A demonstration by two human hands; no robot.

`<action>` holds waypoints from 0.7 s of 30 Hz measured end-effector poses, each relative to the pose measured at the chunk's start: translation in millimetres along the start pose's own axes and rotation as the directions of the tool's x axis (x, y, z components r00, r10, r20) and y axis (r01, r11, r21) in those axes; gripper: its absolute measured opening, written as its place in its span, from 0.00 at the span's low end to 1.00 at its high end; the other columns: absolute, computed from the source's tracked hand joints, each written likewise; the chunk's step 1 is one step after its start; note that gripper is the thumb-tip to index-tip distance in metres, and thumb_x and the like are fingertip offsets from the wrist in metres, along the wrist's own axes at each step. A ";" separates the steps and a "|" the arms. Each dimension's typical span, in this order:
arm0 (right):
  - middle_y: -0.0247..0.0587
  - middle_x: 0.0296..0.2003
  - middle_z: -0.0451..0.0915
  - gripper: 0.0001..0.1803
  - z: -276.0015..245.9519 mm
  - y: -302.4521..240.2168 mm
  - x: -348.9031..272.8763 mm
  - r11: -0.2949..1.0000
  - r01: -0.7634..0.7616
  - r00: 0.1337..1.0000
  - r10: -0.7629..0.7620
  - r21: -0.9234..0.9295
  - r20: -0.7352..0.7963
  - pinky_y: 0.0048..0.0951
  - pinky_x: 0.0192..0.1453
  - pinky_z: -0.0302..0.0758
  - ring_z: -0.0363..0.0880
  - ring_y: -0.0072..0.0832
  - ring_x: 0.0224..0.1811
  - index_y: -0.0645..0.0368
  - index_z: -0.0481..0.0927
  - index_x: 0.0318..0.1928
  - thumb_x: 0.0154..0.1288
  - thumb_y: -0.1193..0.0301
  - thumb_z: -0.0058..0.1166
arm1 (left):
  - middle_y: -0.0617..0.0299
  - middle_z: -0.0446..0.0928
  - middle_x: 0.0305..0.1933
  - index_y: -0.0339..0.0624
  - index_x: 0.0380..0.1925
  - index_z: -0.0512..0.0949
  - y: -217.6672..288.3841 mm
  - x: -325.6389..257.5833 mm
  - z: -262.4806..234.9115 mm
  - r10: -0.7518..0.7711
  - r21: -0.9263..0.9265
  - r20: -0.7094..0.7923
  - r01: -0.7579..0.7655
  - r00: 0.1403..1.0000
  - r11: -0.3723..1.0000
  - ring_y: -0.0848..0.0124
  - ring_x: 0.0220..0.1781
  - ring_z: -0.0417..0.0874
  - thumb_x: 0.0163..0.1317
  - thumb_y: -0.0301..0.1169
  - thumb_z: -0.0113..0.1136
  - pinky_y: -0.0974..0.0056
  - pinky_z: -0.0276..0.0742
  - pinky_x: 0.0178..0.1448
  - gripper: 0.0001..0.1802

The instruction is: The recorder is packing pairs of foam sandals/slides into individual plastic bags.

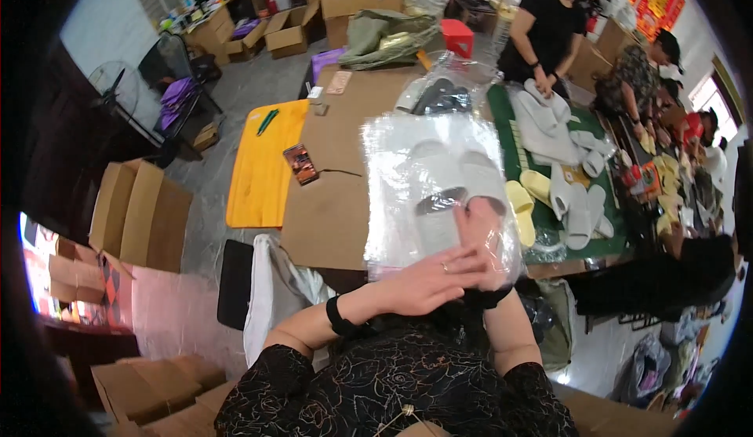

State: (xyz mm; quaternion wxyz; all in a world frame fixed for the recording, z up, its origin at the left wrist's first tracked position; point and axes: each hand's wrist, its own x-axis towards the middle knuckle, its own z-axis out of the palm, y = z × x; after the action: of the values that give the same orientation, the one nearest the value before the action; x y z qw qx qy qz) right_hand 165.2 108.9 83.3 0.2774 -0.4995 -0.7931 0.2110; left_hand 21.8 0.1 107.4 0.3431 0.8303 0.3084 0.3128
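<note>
A pair of light grey slippers (434,233) lies inside a clear plastic bag (384,194) on the work table in front of me. My right hand (482,237) reaches into the bag through its near end, its fingers at the foot opening of the right slipper, gripping it there as far as the shiny plastic lets me see. Across my right hand and the bag's near edge lies my left hand (427,282), fingers stretched out, a ring on one of them. More clear bags appear to lie stacked under the filled one.
Cardboard (329,202) covers the table, with a phone (301,164) and a yellow board (263,178) at left. On a green mat (502,107) at right lie yellow slippers (521,213) and grey slippers (579,217). Across the table a person in black (541,29) handles slippers.
</note>
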 end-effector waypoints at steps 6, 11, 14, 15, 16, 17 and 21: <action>0.59 0.35 0.77 0.18 26.3 38.9 28.8 0.984 -0.163 0.986 0.160 -0.076 -0.046 0.51 0.45 0.70 0.76 0.57 0.41 0.65 0.73 0.33 0.67 0.60 0.56 | 0.56 0.53 0.78 0.50 0.68 0.67 0.6 -11.8 -4.8 0.054 0.099 0.091 -0.063 0.994 0.993 0.52 0.80 0.46 0.74 0.35 0.42 0.49 0.44 0.80 0.24; 0.57 0.45 0.77 0.26 13.9 29.1 -23.8 0.975 0.193 0.978 -0.200 -0.110 -0.060 0.47 0.52 0.72 0.75 0.54 0.48 0.66 0.72 0.56 0.62 0.66 0.62 | 0.46 0.50 0.78 0.47 0.67 0.68 -18.8 -22.0 -21.0 0.030 0.030 -0.081 -0.028 0.996 0.999 0.44 0.79 0.47 0.69 0.47 0.53 0.48 0.49 0.78 0.30; 0.51 0.52 0.78 0.29 -22.8 23.9 -79.9 0.966 0.253 0.958 -0.258 0.060 0.124 0.45 0.59 0.72 0.75 0.50 0.54 0.61 0.73 0.62 0.61 0.66 0.64 | 0.42 0.47 0.78 0.47 0.69 0.64 -47.7 -23.3 -20.0 -0.214 0.186 -0.298 0.277 0.930 0.943 0.43 0.79 0.47 0.70 0.47 0.51 0.46 0.49 0.78 0.32; 0.49 0.54 0.78 0.28 -39.2 27.5 -99.3 0.964 0.128 0.928 -0.199 0.232 0.316 0.42 0.60 0.72 0.75 0.47 0.56 0.60 0.74 0.61 0.62 0.65 0.64 | 0.42 0.47 0.78 0.47 0.69 0.64 -59.8 -21.1 -19.1 -0.210 0.183 -0.293 0.270 0.933 0.945 0.43 0.79 0.47 0.70 0.47 0.51 0.46 0.49 0.78 0.32; 0.48 0.56 0.78 0.27 -56.9 29.6 -109.7 0.927 -0.029 0.849 -0.174 0.373 0.500 0.40 0.61 0.72 0.76 0.44 0.58 0.59 0.76 0.61 0.63 0.65 0.64 | 0.40 0.46 0.78 0.47 0.71 0.62 -72.9 -19.4 -17.6 -0.255 0.251 -0.374 0.362 0.892 0.898 0.41 0.79 0.46 0.70 0.48 0.51 0.46 0.49 0.78 0.33; 0.47 0.55 0.79 0.25 -80.0 20.9 -105.7 0.874 -0.182 0.693 -0.211 0.450 0.689 0.37 0.59 0.74 0.77 0.41 0.57 0.60 0.77 0.59 0.64 0.64 0.64 | 0.37 0.45 0.78 0.46 0.72 0.60 -84.5 -17.8 -15.9 -0.290 0.307 -0.454 0.453 0.843 0.837 0.40 0.79 0.45 0.70 0.48 0.51 0.45 0.49 0.77 0.35; 0.47 0.35 0.86 0.11 -149.6 18.8 -96.9 0.576 -0.441 0.622 -0.357 0.689 0.697 0.26 0.42 0.79 0.86 0.29 0.38 0.69 0.84 0.43 0.63 0.75 0.61 | 0.32 0.42 0.77 0.47 0.74 0.55 -113.7 -10.3 -7.7 -0.383 0.268 -0.497 0.558 0.778 0.785 0.36 0.78 0.41 0.69 0.48 0.53 0.45 0.47 0.78 0.38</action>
State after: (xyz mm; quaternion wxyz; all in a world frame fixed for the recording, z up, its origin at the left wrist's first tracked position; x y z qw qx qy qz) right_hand 308.9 37.1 162.9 0.0945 -0.1891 -0.6239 0.7524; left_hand -24.0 60.8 21.9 0.1598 0.6890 0.6333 0.3141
